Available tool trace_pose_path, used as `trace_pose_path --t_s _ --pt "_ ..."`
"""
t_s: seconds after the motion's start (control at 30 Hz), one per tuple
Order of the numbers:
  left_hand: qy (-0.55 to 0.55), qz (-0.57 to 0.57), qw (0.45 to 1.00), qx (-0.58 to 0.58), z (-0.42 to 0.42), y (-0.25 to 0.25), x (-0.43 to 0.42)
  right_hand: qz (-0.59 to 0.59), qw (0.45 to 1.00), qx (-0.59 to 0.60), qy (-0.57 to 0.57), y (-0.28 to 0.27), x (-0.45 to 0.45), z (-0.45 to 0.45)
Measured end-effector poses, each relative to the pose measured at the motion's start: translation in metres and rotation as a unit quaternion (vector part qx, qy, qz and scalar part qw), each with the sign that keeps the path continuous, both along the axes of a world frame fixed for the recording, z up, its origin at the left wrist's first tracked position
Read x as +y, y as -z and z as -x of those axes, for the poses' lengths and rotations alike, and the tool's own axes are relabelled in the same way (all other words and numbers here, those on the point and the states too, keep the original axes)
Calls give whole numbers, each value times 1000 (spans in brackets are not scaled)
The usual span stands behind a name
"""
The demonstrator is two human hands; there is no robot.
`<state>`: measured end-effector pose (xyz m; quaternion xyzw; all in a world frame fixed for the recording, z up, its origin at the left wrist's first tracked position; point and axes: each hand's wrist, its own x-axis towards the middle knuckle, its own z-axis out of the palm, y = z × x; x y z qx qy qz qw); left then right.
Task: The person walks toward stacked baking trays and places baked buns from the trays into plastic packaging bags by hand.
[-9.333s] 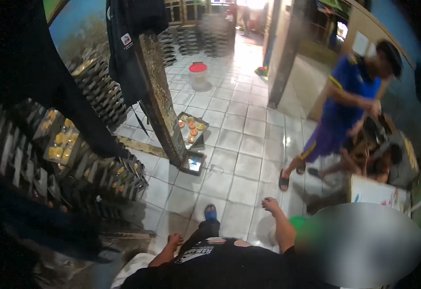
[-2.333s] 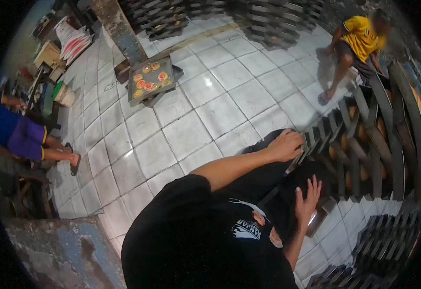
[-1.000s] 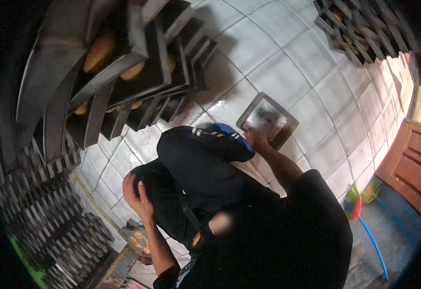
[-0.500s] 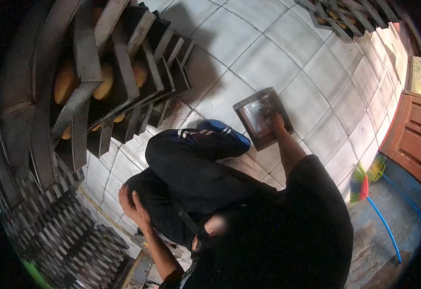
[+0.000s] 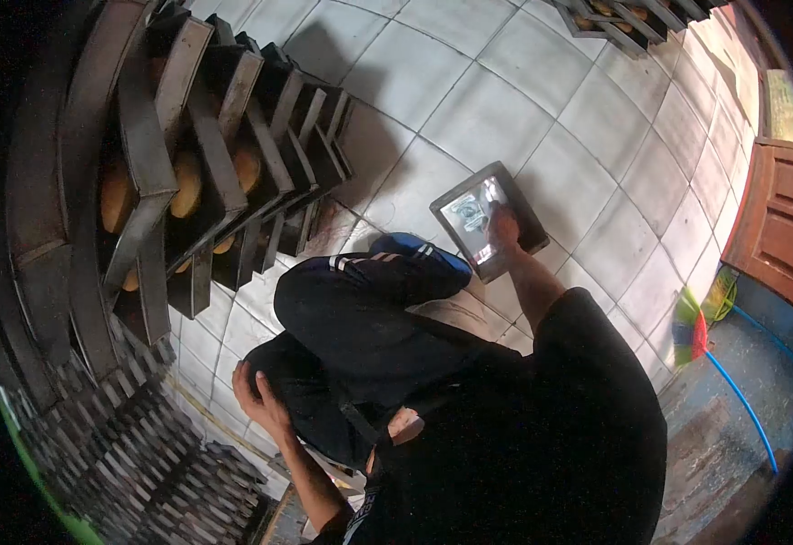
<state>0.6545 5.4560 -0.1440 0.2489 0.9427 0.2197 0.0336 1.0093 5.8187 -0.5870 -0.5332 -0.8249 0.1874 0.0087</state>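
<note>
A shallow, square, dark-rimmed tray point(image 5: 525, 207) lies on the tiled floor past my blue shoe point(image 5: 442, 263). Its inside is shiny and bright with reflections. My right hand point(image 5: 502, 229) reaches down over the tray's inner surface, fingers bunched together and pointing inward. Whatever may be under those fingers is hidden. On my bent knee in dark trousers point(image 5: 342, 304) rests my left hand point(image 5: 260, 401), holding nothing, with its fingers apart.
Stacked dark metal tins point(image 5: 147, 150) holding bread loaves point(image 5: 186, 184) rise at the left. Below them are many slatted metal pieces point(image 5: 133, 436). Another stack of tins point(image 5: 628, 23) stands at top right. A colourful broom point(image 5: 689, 331) and brown wooden panel point(image 5: 773, 218) are at right.
My right hand has moved a little left and nearer across the tray. The tray's inside looks brighter now. My left hand stays on the knee; the view has shifted slightly.
</note>
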Motion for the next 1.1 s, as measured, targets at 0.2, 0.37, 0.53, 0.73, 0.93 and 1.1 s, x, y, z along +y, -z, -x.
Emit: trace_pose_path --t_s 0.2,0.37,0.53,0.73,0.93,1.1 --pt "1 -11 1000 -8 -1 1 -3 94 990 -87 53 -46 -12 28" --pt "-6 -4 1000 -3 2 4 -9 -36 997 -58 32 -15 -20 19" --pt "-2 -16 1000 -4 0 2 -7 161 981 -67 85 -9 -7 22" --pt "-3 19 1000 -8 2 0 -2 41 993 48 97 22 -4 9" --pt "-3 12 1000 -1 0 -2 0 53 994 -37 83 -66 -11 30" --pt "-4 -3 1000 -5 2 0 -3 68 995 -4 73 -65 -15 34"
